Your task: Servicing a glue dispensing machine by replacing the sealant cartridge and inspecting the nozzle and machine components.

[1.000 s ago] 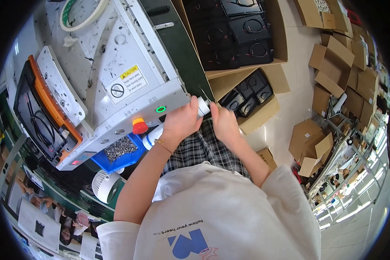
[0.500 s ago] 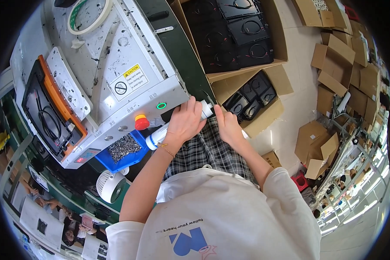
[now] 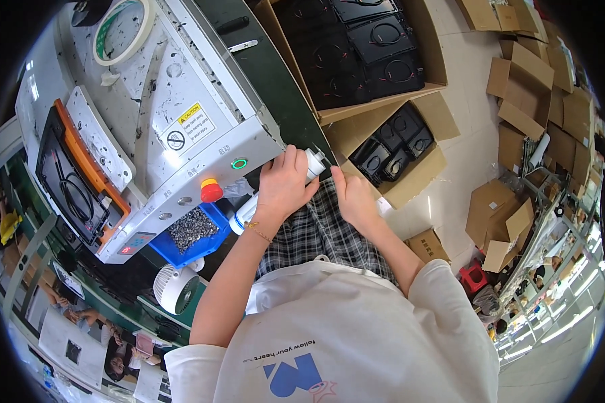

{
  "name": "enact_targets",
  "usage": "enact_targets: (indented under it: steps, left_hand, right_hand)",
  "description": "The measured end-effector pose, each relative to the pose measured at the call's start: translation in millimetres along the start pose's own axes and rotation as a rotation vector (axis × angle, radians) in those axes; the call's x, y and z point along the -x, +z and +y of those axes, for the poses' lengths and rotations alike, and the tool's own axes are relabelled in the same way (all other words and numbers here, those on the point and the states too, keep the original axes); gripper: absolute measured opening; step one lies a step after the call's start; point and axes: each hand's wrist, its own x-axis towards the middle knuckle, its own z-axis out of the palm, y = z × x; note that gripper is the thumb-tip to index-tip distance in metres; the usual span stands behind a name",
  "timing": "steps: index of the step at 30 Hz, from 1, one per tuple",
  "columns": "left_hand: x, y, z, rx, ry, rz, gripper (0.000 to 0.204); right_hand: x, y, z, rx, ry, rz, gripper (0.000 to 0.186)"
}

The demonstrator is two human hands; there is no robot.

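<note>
The tube (image 3: 314, 164) is white and blue, the cloth (image 3: 323, 232) black-and-white plaid, the bin (image 3: 189, 255) blue, the desk (image 3: 286, 84) green.

Right grip (image 3: 356, 200) farther from tube (image 3: 314, 163)

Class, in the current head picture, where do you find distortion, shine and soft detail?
Head view: cartons at right look squeezed toward the dark rim; the floor shows a pale streak of shine; the left hand and right hand look fairly crisp; detail near the rim is hard to make out.
</note>
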Motion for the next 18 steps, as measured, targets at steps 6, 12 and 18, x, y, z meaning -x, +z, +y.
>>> enact_targets:
  steps: [6,12,18]
  left_hand:
    - [-3,6,-5,0.053,0.006,-0.011,0.044]
    - [-1,-1,-6,0.071,-0.028,-0.068,0.045]
    - [-1,4,-8,0.089,0.012,0.025,0.042]
  right_hand:
    - [-16,-4,-15,0.172,0.009,-0.022,0.059]
    - [-3,2,14,0.242,-0.049,-0.059,0.053]
    - [-27,3,-13,0.132,-0.1,-0.009,0.053]
